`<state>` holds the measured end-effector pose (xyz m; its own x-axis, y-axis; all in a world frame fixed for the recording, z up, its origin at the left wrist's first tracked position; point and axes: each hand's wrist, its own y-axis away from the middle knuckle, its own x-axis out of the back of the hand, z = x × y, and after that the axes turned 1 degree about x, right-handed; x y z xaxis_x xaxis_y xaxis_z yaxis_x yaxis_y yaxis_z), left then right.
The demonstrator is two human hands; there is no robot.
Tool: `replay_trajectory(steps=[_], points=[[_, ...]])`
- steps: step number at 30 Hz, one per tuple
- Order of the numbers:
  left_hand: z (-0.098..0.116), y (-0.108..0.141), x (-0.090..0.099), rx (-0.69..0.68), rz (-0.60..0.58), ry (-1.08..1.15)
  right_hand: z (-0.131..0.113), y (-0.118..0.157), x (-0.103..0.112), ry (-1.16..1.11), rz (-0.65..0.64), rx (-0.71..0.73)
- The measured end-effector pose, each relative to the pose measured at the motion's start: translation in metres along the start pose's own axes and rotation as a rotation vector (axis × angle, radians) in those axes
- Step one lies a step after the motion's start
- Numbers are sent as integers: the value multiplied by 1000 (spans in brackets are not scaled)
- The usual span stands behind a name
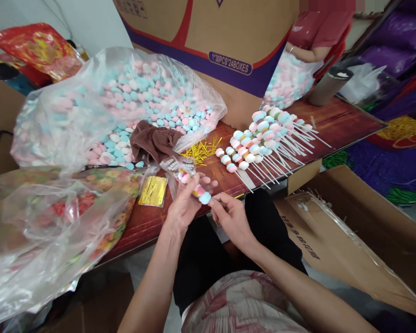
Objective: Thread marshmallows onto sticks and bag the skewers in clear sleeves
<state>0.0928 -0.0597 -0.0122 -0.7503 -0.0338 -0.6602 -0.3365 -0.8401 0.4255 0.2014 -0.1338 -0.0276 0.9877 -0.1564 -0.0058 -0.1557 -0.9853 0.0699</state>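
Observation:
A marshmallow skewer [204,198] in a clear printed wrapper lies across my left hand [185,199], whose thumb and fingers close around it. Its blue lower marshmallow shows past the fingers. At that lower end, my right hand [230,215] pinches with thumb and forefinger; the stick or wrapper edge between them is too small to make out. A pack of gold twist ties [153,191] lies left of my left hand. Loose gold twist ties [203,151] are scattered just beyond the hands. Finished-looking marshmallow skewers [260,138] lie piled to the right, white sticks toward me.
Behind is a large clear bag of pink, blue and white marshmallows [135,95] with a brown cloth [154,138]. Another bag of gummies [72,208] covers the left. A big carton [208,32] blocks the back; an open box [319,240] stands right. A person [312,41] sits beyond.

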Motion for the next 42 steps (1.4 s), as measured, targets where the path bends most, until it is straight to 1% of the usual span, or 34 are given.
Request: replay_trajectory(steps=[2,5,9,13,15,20,22,23,24,26,29,31,33,36,39,42], points=[[5,-2,3,-36,48,25,0,5,5,93,-7,21],[6,-7,4,-50,122,75,0,7,9,252,-22,89],[6,-8,6,-80,192,144,-2,3,14,498,-49,279],[10,-7,9,-49,209,143,1,1,23,636,-80,404],[10,-6,8,-22,209,142,5,0,25,710,-73,472],[1,-6,1,-18,195,154,11,-5,19,1025,35,709],[-1,-6,-1,-31,189,158,12,-5,16,1110,66,774],[-2,-6,-1,-42,186,163,12,-5,15,1127,66,784],[-3,-6,-1,-58,185,169,11,-4,14,1123,55,778],[-4,-7,-1,-101,189,182,11,0,13,1051,24,713],[-6,-8,0,-188,200,197,10,5,9,858,1,575],[-9,-8,0,-225,174,191,9,5,7,743,12,512],[-10,-8,1,-229,130,165,6,2,6,653,17,472],[-10,-7,2,-177,78,129,3,-3,6,562,-4,416],[-8,-7,2,-146,103,124,2,-4,7,596,3,392],[-7,-6,-1,-138,164,120,2,-2,5,788,74,413]])
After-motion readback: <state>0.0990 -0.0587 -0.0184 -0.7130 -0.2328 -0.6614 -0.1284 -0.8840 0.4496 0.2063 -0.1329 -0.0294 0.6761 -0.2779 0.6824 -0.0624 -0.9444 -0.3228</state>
